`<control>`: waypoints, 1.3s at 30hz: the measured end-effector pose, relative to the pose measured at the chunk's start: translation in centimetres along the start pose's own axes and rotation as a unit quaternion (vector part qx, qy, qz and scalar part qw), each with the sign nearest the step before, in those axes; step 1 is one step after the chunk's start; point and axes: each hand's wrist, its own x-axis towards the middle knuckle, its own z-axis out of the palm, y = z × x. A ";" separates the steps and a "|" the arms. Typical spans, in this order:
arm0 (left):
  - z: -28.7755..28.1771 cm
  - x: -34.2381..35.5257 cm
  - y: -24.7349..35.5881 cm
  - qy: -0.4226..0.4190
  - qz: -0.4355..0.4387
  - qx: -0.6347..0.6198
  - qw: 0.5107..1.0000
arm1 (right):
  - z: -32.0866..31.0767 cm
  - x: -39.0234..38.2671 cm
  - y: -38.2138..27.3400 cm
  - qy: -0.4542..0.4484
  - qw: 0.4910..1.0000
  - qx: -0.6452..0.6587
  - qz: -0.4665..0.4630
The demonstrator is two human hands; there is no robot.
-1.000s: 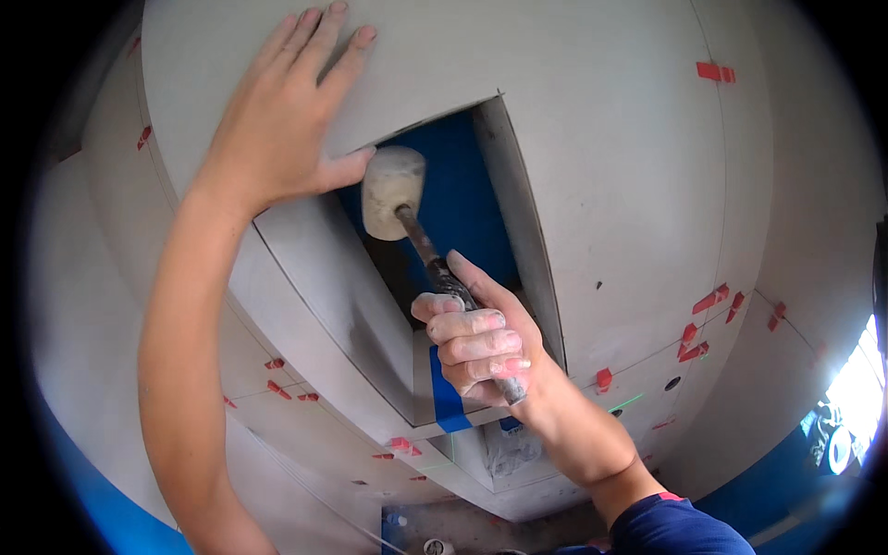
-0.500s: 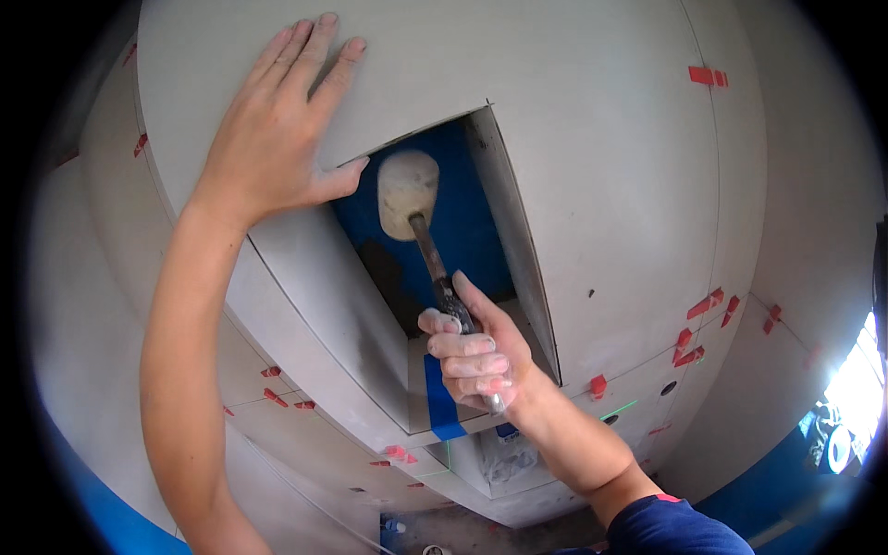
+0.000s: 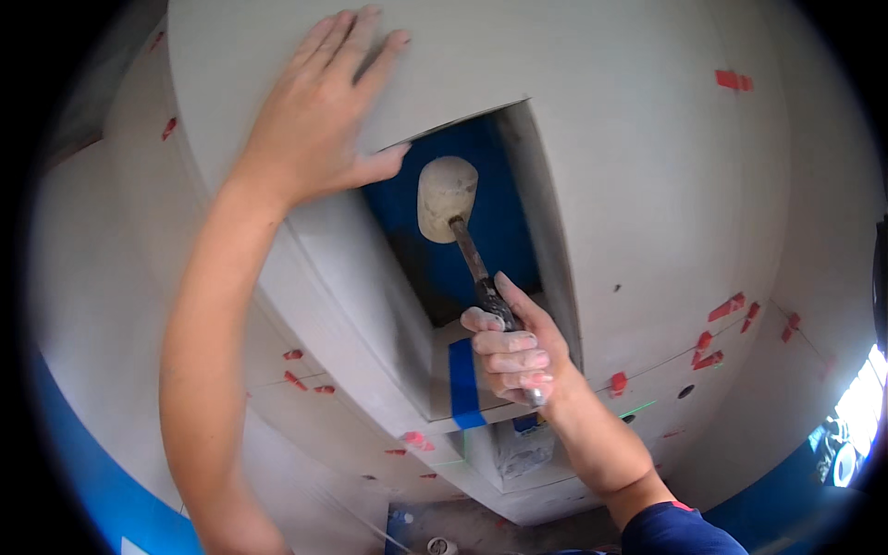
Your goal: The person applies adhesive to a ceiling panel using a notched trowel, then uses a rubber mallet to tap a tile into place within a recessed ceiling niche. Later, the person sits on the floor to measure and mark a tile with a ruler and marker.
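Note:
My right hand [image 3: 518,356] is wrapped round the black grip of a rubber mallet [image 3: 448,196]. The mallet's pale, scuffed head is in front of the recessed niche [image 3: 544,203] in the tiled wall, its handle slanting down to the right; I cannot tell whether the head touches anything. My left hand [image 3: 319,106] lies with fingers spread on the large light tile [image 3: 638,157] above the niche, its thumb along the niche's upper left edge. A blue back surface shows inside the niche. Blue tape [image 3: 464,384] runs over the niche's lower edge.
Red tile-levelling wedges [image 3: 726,307] stick out along the tile joints on both sides. Below is a second recess [image 3: 527,453] with a clear plastic bag-like thing in it. A bright opening [image 3: 856,416] is at the right, and a white round container [image 3: 442,546] stands low down.
The whole view has shifted, so wall, hands and mallet appear farther right. Both hands keep their places: the left on the tile, the right round the mallet, its head still before the niche.

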 end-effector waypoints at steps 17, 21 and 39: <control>-1.5 -0.7 -0.5 -0.105 -0.021 -0.061 0.992 | -1.7 2.0 2.9 0.077 0.996 0.021 0.028; -1.9 -0.3 0.1 -0.130 -0.056 -0.069 0.988 | -0.6 2.7 2.5 0.096 0.993 0.058 0.023; -1.3 -0.6 0.1 -0.104 -0.055 -0.063 0.991 | 1.4 1.9 -1.3 0.028 0.998 -0.051 -0.025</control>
